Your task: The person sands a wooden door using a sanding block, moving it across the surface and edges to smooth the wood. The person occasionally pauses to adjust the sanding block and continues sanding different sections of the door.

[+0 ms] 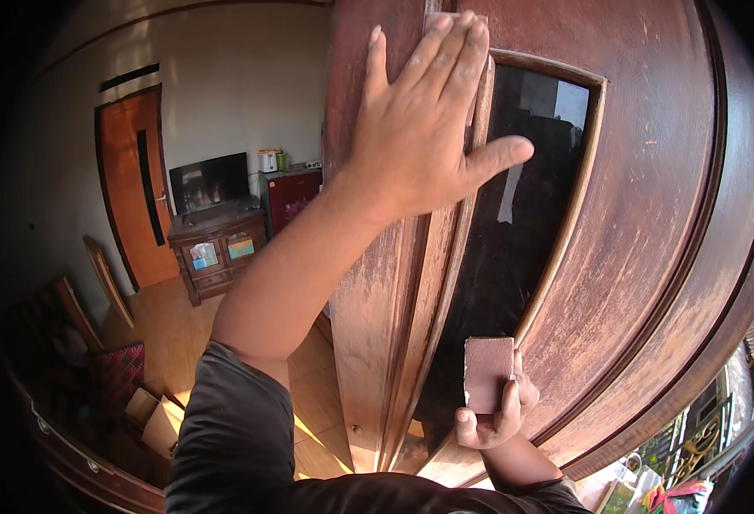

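Observation:
My left hand (424,120) lies flat against the upper part of a brown wooden door (642,188), fingers stretched upward and thumb out to the right. A thin pale-brown edge shows around its fingertips; what it belongs to is mostly hidden under the fingers. Lower down, my right hand (505,411) grips a reddish-brown piece of sandpaper (489,373), held upright in front of the door's dark glass panel (522,206). Light wooden trim (591,137) frames the glass. The door's finish is worn to pale wood in patches beside it.
Inside the room at left are a television (211,184) on a wooden cabinet (218,227), a dark red fridge (295,193) and an orange door (133,188). Cardboard (163,426) sits on the floor at lower left. Bags (676,497) and a metal railing are at lower right.

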Tool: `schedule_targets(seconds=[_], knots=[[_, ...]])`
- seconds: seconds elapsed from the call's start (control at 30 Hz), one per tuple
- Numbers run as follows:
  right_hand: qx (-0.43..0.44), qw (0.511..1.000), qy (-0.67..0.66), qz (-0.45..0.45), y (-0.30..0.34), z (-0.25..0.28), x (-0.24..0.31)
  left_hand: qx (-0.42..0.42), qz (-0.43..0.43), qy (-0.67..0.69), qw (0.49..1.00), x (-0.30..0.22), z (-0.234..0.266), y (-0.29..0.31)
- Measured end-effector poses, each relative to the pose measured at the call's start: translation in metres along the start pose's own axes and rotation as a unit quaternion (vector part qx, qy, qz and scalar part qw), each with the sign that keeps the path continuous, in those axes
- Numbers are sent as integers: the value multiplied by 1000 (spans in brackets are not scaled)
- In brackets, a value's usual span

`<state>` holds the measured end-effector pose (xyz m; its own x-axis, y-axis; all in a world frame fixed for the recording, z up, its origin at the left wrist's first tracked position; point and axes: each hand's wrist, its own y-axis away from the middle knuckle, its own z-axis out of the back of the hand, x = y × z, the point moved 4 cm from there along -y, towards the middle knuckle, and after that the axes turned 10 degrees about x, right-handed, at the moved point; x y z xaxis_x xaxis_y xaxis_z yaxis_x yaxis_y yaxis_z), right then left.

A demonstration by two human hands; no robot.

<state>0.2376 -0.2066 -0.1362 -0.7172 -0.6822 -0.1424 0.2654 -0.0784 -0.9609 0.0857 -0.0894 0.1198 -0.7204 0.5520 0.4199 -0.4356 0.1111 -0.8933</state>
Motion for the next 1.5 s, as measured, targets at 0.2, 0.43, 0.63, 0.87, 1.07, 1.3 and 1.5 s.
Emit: schedule_targets(seconds=[0.2, 0.43, 0.63, 0.87, 1.07, 1.3, 1.5], knots=[[-5, 1000, -15, -18, 7, -3, 1, 122, 48, 52, 990, -16, -2, 27], [-7, 1000, -26, -11, 8, -2, -1, 20, 5, 28, 999, 0, -15, 15], [-13, 1000, -10, -20, 8, -4, 2, 84, 16, 132, 988, -24, -10, 49], [0, 1000, 0, -10, 5, -2, 2, 3, 17, 8, 1000, -1, -16, 10], [-10, 999, 23, -41, 7, -6, 6, 81, 21, 90, 992, -28, -1, 57], [-10, 999, 22, -38, 6, -7, 6, 26, 3, 0, 1000, -2, -15, 24], [-20, 998, 27, -52, 9, -8, 9, 86, 11, 113, 990, -24, -1, 51]])
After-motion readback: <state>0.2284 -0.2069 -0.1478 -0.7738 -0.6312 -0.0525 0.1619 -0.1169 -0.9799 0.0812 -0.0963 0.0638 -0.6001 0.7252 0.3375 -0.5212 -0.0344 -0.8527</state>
